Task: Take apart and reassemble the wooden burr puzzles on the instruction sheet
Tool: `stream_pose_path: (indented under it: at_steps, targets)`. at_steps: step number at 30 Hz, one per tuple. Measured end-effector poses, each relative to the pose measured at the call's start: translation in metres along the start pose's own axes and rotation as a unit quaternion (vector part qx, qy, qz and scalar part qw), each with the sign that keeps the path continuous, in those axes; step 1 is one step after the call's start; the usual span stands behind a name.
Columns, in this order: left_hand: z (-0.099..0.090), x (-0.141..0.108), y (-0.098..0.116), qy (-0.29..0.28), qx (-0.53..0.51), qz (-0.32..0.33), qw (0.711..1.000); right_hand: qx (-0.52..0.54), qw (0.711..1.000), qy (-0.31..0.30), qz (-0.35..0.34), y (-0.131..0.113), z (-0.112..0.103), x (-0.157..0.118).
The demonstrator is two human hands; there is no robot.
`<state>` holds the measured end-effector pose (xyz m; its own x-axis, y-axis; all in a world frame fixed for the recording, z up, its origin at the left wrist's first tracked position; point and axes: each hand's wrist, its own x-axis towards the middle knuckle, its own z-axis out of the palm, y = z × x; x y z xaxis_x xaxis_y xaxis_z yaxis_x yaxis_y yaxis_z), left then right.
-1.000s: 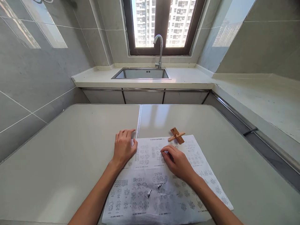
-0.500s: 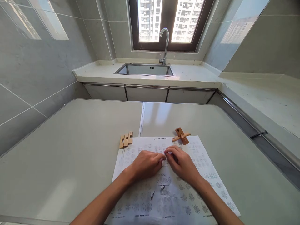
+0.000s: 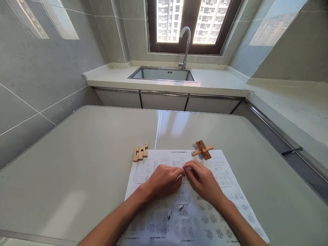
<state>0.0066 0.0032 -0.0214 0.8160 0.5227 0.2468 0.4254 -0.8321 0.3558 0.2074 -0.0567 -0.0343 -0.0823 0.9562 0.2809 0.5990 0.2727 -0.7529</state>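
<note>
A large white sheet of printed paper (image 3: 164, 227), covered with small line drawings, lies on the table beneath both hands. My left hand (image 3: 166, 179) rests over its middle with the fingers curled in. My right hand (image 3: 200, 176) meets it there, thumb and fingers bent together, fingertips touching the left hand's. Whatever the fingers may hold is hidden. Beyond my left hand, notched wooden puzzle pieces (image 3: 140, 153) stand side by side at the sheet's upper left corner. Crossed wooden puzzle pieces (image 3: 203, 149), one with a black mark, sit at its upper right edge.
The pale table (image 3: 77, 164) has a seam running away from me. Behind it is a white counter (image 3: 215, 78) with a sink (image 3: 164, 80) and a curved tap (image 3: 188, 44) under a window. Tiled walls rise on both sides, and another counter (image 3: 289, 102) runs along the right.
The whole view has shifted slightly, so the scene appears a little farther right. Both hands keep almost the same pose, fingertips together, and the wooden pieces stay where they were on the sheet.
</note>
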Motion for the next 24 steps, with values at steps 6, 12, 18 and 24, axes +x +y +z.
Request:
stream_pose_path:
  at_steps: [6, 12, 18, 24]
  targets:
    - [0.0013, 0.0000, -0.0009, 0.005, -0.007, -0.002, 1.000, 0.000, 1.000, 0.001, -0.003, -0.0015, -0.0005, 0.0002]
    - [0.0029, -0.0006, -0.0028, 0.003, -0.002, -0.001, 1.000, 0.001, 1.000, 0.000, -0.001, -0.0014, -0.0018, 0.0007]
    - [0.0016, -0.0002, -0.0015, 0.003, 0.002, -0.003, 1.000, 0.001, 1.000, -0.004, 0.001, -0.0010, -0.0015, 0.0006]
    - [0.0020, -0.0003, -0.0017, 0.004, 0.008, -0.002, 1.000, 0.003, 1.000, -0.005, 0.004, 0.0004, -0.0001, -0.0002]
